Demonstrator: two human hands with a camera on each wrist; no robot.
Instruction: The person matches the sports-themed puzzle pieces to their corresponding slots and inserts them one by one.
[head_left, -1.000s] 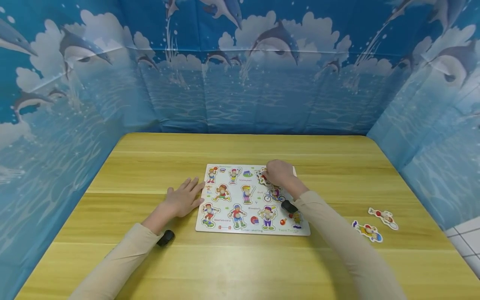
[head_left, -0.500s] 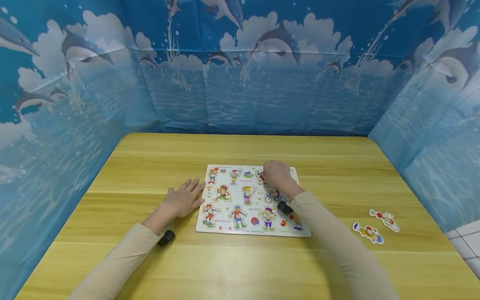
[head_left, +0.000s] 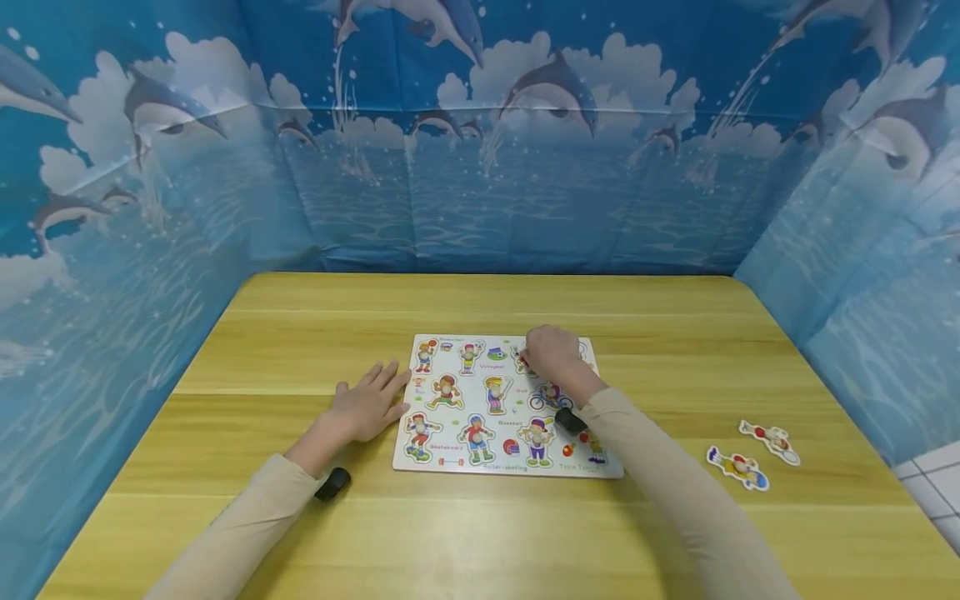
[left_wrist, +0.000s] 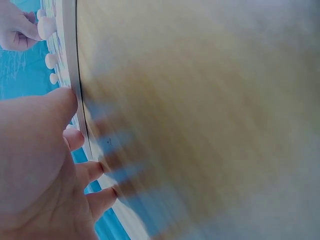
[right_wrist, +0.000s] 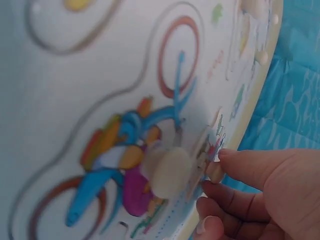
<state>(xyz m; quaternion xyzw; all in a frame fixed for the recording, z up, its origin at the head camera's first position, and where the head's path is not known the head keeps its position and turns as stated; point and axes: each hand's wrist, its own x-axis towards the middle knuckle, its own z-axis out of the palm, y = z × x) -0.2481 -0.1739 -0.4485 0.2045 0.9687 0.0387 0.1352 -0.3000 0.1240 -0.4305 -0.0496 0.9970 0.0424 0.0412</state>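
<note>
A white wooden knob puzzle board [head_left: 465, 421] with sports figures lies on the table. Over its upper right part my right hand [head_left: 553, 354] pinches the wooden knob of a puzzle piece [head_left: 522, 362] between thumb and forefinger. In the right wrist view that knob [right_wrist: 215, 172] shows between the fingertips, just beyond the cyclist piece [right_wrist: 132, 165]. The pinched piece is partly hidden behind the hand. My left hand [head_left: 367, 406] lies spread at the board's left edge; in the left wrist view, its fingertips [left_wrist: 95, 170] are right at that edge.
Two loose puzzle pieces lie on the table to the right: one with a racket [head_left: 771, 440], another with a blue end [head_left: 738, 468]. Several knobbed pieces, such as the runner [head_left: 446, 392], sit in the board. A dolphin-print curtain [head_left: 480, 192] hangs behind the wooden table [head_left: 480, 533].
My right hand has shifted slightly left over the board's upper right, still holding the piece by its knob. The left hand stays by the board's edge.
</note>
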